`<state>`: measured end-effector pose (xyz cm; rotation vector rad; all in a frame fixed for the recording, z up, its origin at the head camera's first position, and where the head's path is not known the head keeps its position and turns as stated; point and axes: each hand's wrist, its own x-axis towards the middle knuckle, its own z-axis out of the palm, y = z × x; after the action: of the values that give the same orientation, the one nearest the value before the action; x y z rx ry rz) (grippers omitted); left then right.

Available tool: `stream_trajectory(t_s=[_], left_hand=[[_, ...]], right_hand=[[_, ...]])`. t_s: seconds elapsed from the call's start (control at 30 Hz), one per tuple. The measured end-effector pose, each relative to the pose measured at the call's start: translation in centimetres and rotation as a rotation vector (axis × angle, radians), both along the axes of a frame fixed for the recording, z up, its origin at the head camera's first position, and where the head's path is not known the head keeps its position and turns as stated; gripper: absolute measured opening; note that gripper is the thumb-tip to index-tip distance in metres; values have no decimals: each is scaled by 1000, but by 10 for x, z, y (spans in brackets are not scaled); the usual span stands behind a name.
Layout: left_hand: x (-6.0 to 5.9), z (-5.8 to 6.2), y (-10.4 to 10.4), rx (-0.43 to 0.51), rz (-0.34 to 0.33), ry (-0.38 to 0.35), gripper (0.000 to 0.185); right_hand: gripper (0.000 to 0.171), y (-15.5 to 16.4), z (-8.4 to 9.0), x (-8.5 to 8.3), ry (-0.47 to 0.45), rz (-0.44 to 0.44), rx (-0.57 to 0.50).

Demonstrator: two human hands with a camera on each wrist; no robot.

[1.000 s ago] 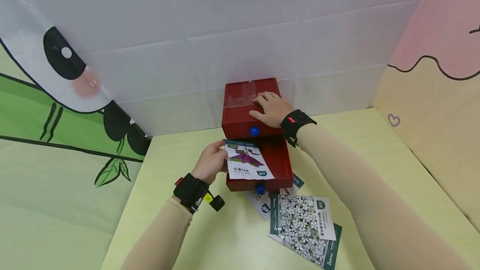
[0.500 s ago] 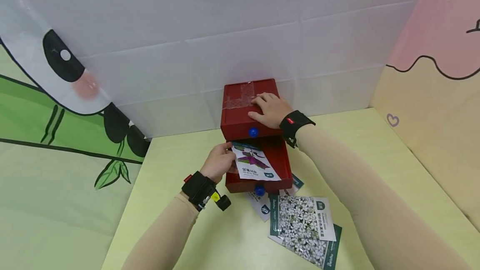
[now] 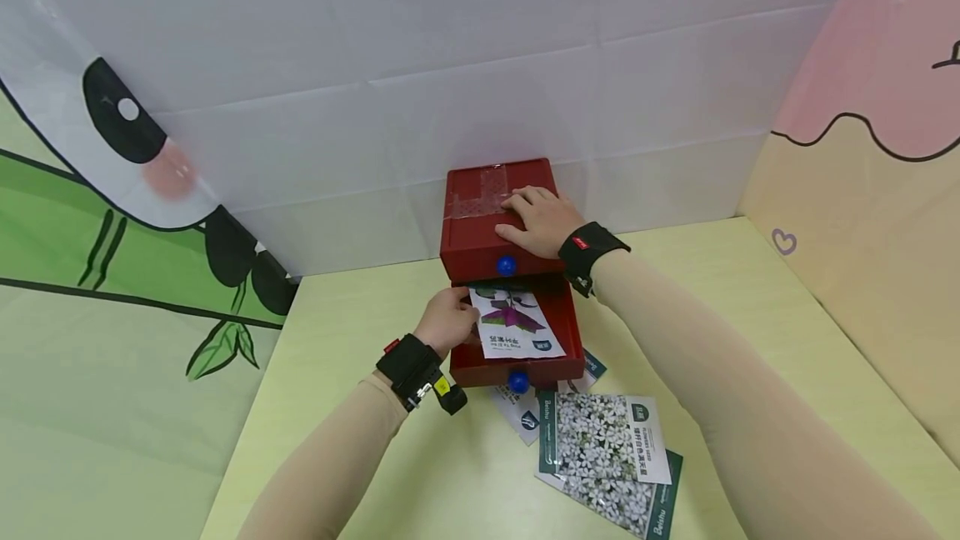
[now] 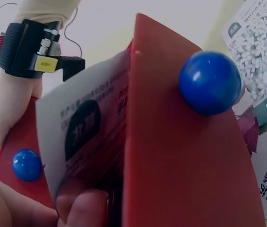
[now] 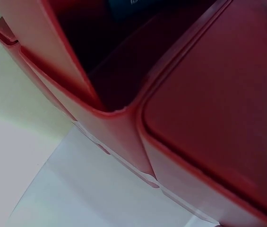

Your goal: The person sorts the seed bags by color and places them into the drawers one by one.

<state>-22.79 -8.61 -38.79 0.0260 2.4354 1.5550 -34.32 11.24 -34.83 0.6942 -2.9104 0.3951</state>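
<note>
At the back of the yellow-green table (image 3: 360, 457), against the white wall, stands the small red drawer box (image 3: 480, 227), and my right hand (image 3: 542, 219) lies flat on its top, fingers straight and spread a little, pressing down beside a patch of clear tape (image 3: 480, 192). My left hand (image 3: 447, 322) pinches the seed packet (image 3: 517, 323) by its left edge, thumb on the printed face (the purple flower side is up in the head view). The packet lies over the open lower drawer (image 3: 558, 361), its far end tucked just under the closed upper drawer's front, where the upper blue knob (image 3: 507, 265) sits. In the left wrist view my fingertips (image 4: 83, 208) show at the bottom, curled on the packet's white back, right beside the drawer's red front with its lower blue knob (image 4: 210, 83).

On the table just in front of the drawer lie more packets: a white-flower packet (image 3: 600, 444) uppermost, resting on another of the same sort whose green corner shows at the lower right, and a third one (image 3: 521, 411) partly under the drawer's front edge. The right wrist view shows only red box walls up close, too near to tell more.
</note>
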Motion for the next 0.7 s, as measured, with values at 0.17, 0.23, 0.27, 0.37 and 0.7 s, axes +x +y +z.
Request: stream_trajectory(t_s=[0.17,0.23,0.27,0.37,0.7], left_hand=[[-3,-4,1,-85,-2,32,34],[-4,-6,1,-147,-19,63,37],[-5,-6,2,-178,-27,74,39],[-7,-7,3,-259,-57,106,49],[-13,-13,11,-505,-156,265,44]], right_hand=[[59,-1,-2,-1,2,3,4],[58,-1,-2,-1,1,5,0],[58,-1,-1,-1,0,5,-2],[57,0,0,0,0,3,-6],[58,0,1,1,4,5,1]])
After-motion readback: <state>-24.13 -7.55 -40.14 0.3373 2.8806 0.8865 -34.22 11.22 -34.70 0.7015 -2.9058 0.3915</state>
